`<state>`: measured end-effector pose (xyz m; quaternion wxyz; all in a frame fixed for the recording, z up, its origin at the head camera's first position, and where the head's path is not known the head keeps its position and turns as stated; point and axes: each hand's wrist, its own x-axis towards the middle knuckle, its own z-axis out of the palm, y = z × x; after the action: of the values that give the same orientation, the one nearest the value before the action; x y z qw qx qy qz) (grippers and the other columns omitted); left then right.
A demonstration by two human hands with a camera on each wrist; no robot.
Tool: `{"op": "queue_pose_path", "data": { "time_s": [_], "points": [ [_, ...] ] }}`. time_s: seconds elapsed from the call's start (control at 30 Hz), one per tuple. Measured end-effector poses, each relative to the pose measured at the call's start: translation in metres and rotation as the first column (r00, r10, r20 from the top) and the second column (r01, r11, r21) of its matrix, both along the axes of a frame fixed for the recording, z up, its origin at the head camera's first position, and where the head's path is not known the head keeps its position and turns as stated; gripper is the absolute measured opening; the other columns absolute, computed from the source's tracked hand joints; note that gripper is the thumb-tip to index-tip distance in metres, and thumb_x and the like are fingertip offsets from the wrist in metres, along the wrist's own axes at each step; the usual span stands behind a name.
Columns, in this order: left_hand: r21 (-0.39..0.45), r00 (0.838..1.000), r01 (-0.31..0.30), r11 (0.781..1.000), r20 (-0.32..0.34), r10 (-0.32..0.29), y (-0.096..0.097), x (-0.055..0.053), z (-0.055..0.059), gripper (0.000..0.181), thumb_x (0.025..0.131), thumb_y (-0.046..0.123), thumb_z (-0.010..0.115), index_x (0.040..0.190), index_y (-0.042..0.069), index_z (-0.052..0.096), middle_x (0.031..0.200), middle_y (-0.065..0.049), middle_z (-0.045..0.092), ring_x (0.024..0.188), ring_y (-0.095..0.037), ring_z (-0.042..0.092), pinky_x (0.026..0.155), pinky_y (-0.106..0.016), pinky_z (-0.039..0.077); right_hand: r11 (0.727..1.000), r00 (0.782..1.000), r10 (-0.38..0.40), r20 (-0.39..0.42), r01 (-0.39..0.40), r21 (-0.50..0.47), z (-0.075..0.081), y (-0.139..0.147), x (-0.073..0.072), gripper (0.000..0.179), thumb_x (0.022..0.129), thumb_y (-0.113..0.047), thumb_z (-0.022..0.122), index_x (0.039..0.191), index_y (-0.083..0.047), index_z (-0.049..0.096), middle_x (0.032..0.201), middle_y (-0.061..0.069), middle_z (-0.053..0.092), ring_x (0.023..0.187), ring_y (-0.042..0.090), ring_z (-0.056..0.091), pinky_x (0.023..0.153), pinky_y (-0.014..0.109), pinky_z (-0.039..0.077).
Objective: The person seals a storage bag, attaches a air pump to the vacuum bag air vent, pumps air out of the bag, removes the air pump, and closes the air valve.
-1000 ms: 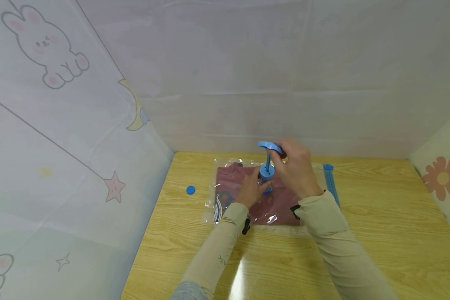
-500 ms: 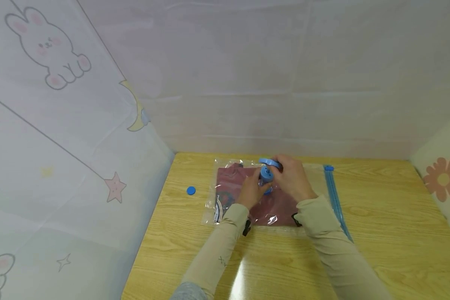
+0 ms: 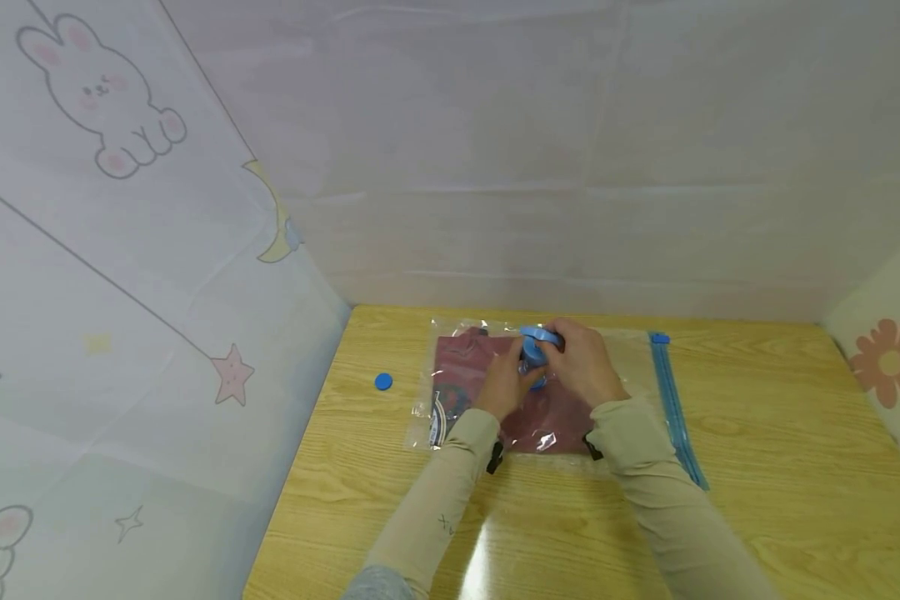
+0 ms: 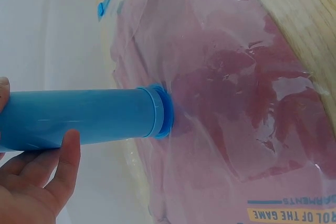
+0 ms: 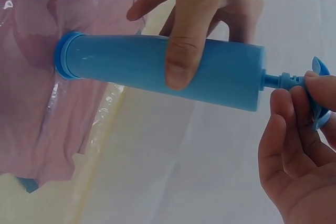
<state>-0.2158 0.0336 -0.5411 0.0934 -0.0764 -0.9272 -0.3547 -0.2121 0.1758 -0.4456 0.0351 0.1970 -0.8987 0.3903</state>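
Observation:
A blue hand pump [image 5: 136, 66] stands upright on the valve [image 4: 167, 111] of a clear vacuum storage bag [image 3: 622, 358]. Inside the bag lies a folded dark red garment [image 3: 562, 425] with printed lettering. My left hand [image 3: 504, 385] grips the pump's barrel, thumb on one side and fingers on the other, as the right wrist view shows. With my right hand [image 3: 581, 362] I hold the pump's handle [image 5: 319, 95] between thumb and fingers. Only a short length of the rod [image 5: 272, 81] shows between handle and barrel.
A small round blue cap [image 3: 383, 382] lies on the wooden table [image 3: 330, 500] left of the bag. The bag's blue zip strip [image 3: 671, 400] with its slider [image 3: 660, 338] runs along the right side. A pale curtain [image 3: 457, 167] hangs behind the table.
My right hand has moved down with the pump handle, and the long stretch of rod seen earlier has slid into the barrel. My left hand stays on the barrel.

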Motion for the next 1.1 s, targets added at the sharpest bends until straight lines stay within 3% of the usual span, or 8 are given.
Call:
{"op": "queue_pose_path", "data": {
  "time_s": [0.37, 0.57, 1.1],
  "points": [
    [-0.029, 1.000, -0.015, 0.999, 0.018, 0.015, -0.0004, 0.0042, 0.0029, 0.042, 0.091, 0.034, 0.066, 0.125, 0.016, 0.050, 0.111, -0.010, 0.071, 0.101, -0.028, 0.068, 0.085, -0.037, 0.056, 1.000, 1.000, -0.018, 0.024, 0.018, 0.010, -0.0107, -0.0015, -0.0015, 0.023, 0.096, -0.015, 0.059, 0.112, 0.000, 0.063, 0.104, 0.020, 0.068, 0.092, 0.033, 0.065, 0.078, 0.046, 0.053],
    [-0.010, 1.000, 0.003, 1.000, 0.021, -0.003, -0.0004, 0.0043, 0.0037, 0.042, 0.092, 0.033, 0.065, 0.126, 0.016, 0.049, 0.114, -0.009, 0.070, 0.104, -0.026, 0.067, 0.086, -0.036, 0.055, 0.997, 1.000, -0.019, 0.000, 0.019, 0.070, -0.0094, -0.0021, 0.0001, 0.027, 0.097, -0.019, 0.057, 0.116, 0.001, 0.061, 0.108, 0.021, 0.068, 0.097, 0.037, 0.065, 0.082, 0.050, 0.052],
    [-0.025, 1.000, 0.011, 1.000, -0.016, -0.012, -0.0008, 0.0038, -0.0013, 0.045, 0.091, 0.036, 0.066, 0.128, 0.020, 0.047, 0.113, -0.006, 0.071, 0.102, -0.024, 0.068, 0.085, -0.035, 0.056, 0.990, 0.998, 0.027, -0.065, -0.018, 0.142, -0.0053, -0.0018, 0.0009, 0.024, 0.098, -0.021, 0.056, 0.106, 0.000, 0.064, 0.095, 0.017, 0.069, 0.082, 0.032, 0.065, 0.072, 0.046, 0.051]
  ]
}}
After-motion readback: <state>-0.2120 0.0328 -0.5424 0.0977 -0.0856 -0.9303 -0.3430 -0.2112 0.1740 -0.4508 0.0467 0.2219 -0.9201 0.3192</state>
